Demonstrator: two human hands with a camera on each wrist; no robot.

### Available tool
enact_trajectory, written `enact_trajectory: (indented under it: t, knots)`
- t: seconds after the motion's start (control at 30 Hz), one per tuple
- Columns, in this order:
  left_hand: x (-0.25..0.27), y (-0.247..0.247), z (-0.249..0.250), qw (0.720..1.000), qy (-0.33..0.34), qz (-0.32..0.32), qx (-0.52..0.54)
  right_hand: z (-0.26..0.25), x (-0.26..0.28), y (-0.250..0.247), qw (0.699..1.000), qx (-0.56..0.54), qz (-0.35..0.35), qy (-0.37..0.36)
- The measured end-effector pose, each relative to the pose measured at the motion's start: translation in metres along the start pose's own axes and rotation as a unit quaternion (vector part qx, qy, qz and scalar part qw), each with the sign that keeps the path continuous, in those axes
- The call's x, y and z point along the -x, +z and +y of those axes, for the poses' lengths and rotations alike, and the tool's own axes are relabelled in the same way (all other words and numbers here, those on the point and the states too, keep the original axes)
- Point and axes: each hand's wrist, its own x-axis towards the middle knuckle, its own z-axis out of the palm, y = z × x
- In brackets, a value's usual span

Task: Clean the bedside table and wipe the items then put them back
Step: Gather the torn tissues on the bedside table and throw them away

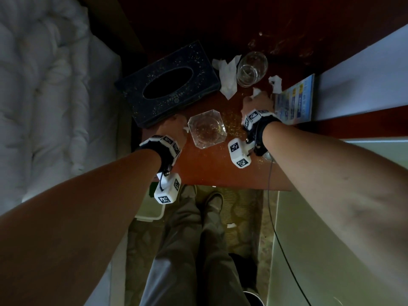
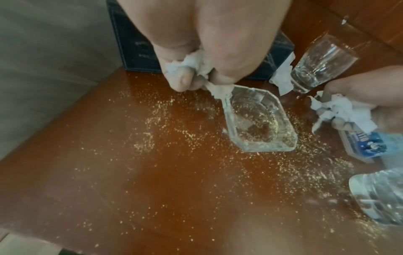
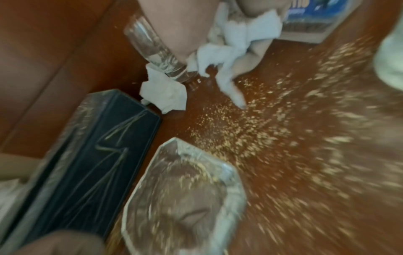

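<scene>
A reddish wooden bedside table (image 1: 205, 171) is strewn with yellow crumbs. A cut-glass ashtray (image 1: 207, 128) (image 2: 260, 120) (image 3: 185, 203) sits at its middle, crumbs inside. My left hand (image 1: 174, 128) (image 2: 191, 72) grips a crumpled tissue (image 2: 194, 66) at the ashtray's left corner. My right hand (image 1: 258, 104) (image 3: 229, 39) grips a wad of white tissue (image 2: 344, 112) (image 3: 237, 44) just above the table, between the drinking glass (image 1: 251, 68) (image 2: 322, 63) (image 3: 154, 53) and the blue card (image 1: 294, 100) (image 2: 366, 146).
A black tissue box (image 1: 169, 85) (image 3: 87, 155) stands at the back left. Loose tissue (image 1: 227, 77) (image 3: 163, 93) lies beside the glass, another scrap (image 1: 276, 83) near the card. A clear plastic bottle (image 2: 379, 195) lies at the front right. Bed (image 1: 44, 107) on the left, bin (image 1: 152, 208) below.
</scene>
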Motion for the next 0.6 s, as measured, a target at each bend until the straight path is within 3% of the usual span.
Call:
enact_trajectory:
  t: [0.07,0.27,0.47,0.6]
  knots:
    - [0.004,-0.004,0.003,1.0,0.007,-0.004,-0.013,0.007,0.0,0.001,0.994,-0.096,-0.012,0.048]
    - [0.027,-0.019,0.019,0.998,0.038,0.003,-0.04,0.019,0.033,0.001,0.989,-0.149,0.022,0.011]
    - [0.056,-0.029,0.052,0.997,0.052,0.017,-0.058,0.037,0.077,-0.009,0.987,-0.157,-0.01,-0.017]
    - [0.081,-0.026,0.074,0.992,0.104,0.017,-0.066,0.052,0.104,-0.009,0.996,-0.084,0.003,-0.029]
